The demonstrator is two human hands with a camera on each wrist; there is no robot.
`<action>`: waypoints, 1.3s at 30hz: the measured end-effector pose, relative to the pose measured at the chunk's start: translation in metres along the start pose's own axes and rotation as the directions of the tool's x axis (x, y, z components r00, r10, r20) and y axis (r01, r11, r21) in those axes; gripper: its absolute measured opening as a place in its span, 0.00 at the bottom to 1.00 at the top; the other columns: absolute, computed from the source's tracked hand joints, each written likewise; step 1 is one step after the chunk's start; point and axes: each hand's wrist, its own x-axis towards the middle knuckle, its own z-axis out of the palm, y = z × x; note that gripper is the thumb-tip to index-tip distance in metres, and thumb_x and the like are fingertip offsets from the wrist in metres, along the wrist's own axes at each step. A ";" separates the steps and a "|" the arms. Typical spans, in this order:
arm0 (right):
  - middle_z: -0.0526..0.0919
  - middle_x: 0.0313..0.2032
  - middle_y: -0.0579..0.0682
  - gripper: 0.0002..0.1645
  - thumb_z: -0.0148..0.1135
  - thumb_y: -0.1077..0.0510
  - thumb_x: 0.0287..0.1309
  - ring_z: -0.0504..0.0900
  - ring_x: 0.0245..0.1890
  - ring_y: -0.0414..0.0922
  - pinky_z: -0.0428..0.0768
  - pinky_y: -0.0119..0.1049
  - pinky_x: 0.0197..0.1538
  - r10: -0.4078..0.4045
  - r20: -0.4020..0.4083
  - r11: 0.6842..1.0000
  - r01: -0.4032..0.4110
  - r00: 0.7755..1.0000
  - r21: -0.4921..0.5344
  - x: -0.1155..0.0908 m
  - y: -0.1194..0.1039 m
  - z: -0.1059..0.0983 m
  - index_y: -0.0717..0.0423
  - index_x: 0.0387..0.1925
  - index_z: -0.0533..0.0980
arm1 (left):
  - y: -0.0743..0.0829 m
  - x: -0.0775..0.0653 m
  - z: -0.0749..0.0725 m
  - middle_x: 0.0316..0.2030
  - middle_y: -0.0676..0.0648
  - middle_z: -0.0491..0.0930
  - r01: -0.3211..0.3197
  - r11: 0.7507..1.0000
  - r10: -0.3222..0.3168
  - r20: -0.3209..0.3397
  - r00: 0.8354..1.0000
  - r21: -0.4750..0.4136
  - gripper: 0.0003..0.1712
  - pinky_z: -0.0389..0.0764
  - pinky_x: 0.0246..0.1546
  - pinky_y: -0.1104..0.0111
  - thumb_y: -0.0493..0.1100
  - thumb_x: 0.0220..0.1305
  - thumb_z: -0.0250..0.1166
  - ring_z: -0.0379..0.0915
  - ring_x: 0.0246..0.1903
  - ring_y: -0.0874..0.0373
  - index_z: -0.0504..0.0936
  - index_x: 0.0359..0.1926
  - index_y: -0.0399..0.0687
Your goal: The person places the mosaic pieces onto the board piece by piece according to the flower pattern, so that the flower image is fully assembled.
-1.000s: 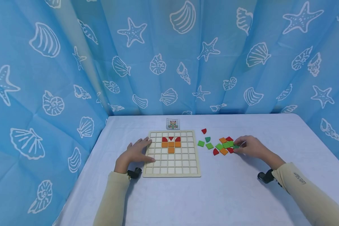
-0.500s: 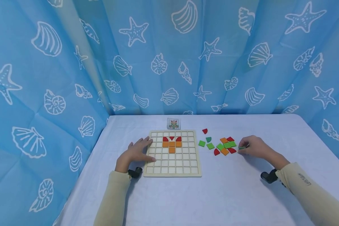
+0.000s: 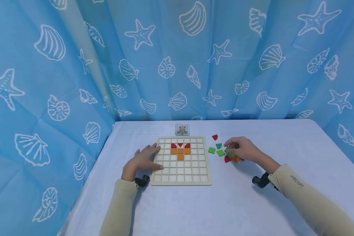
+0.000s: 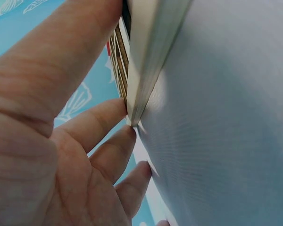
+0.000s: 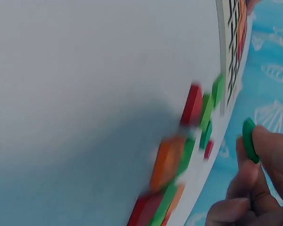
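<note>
A pale wooden grid board (image 3: pixel 181 184) lies on the table; in the left wrist view its side (image 4: pixel 148 52) is close. Red pieces (image 3: pixel 187 145) and orange squares (image 3: pixel 180 157) sit in its upper middle cells. My left hand (image 3: pixel 143 160) rests at the board's left edge, fingers spread, thumb over the rim. My right hand (image 3: pixel 244 150) is raised over the loose tiles, pinching a dark green tile (image 5: pixel 249 141) between thumb and fingertips. Beneath it, an orange tile (image 5: pixel 167 162) and several others are partly hidden in the head view.
Right of the board lie a light green square (image 3: pixel 211 150), a dark green rounded tile (image 3: pixel 219 145) and a red one (image 3: pixel 214 137). A small pattern card (image 3: pixel 182 130) sits behind the board. A blue shell-print curtain (image 3: pixel 177 65) hangs behind the white-covered table (image 3: pixel 224 209).
My right hand has picked up the dark green tile from the right end of the loose tiles and moved left over them towards the board. The left hand stays at the board.
</note>
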 end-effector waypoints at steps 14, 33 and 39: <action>0.80 0.39 0.55 0.19 0.64 0.61 0.61 0.82 0.33 0.46 0.85 0.36 0.34 0.002 0.045 0.988 -0.009 0.999 0.157 0.016 -0.024 0.034 0.55 0.54 0.77 | -0.001 0.000 -0.001 0.78 0.47 0.50 -0.003 1.000 0.003 -0.008 1.000 0.004 0.58 0.35 0.74 0.37 0.64 0.49 0.75 0.37 0.78 0.44 0.58 0.76 0.55; 0.82 0.34 0.49 0.14 0.66 0.59 0.61 0.77 0.34 0.44 0.80 0.34 0.39 -0.099 0.047 0.995 0.099 0.994 0.017 0.025 -0.041 0.036 0.57 0.48 0.81 | -0.002 0.003 0.001 0.78 0.48 0.49 0.001 1.000 -0.001 -0.004 1.000 0.018 0.58 0.35 0.74 0.37 0.65 0.49 0.74 0.37 0.78 0.44 0.57 0.77 0.56; 0.84 0.35 0.48 0.04 0.66 0.59 0.61 0.77 0.34 0.43 0.79 0.35 0.39 -0.143 0.078 0.990 0.143 0.987 0.009 0.035 -0.062 0.055 0.54 0.38 0.82 | -0.002 0.002 0.001 0.79 0.48 0.48 -0.001 1.000 0.001 -0.005 1.000 0.010 0.57 0.35 0.74 0.38 0.64 0.50 0.74 0.36 0.78 0.44 0.57 0.77 0.56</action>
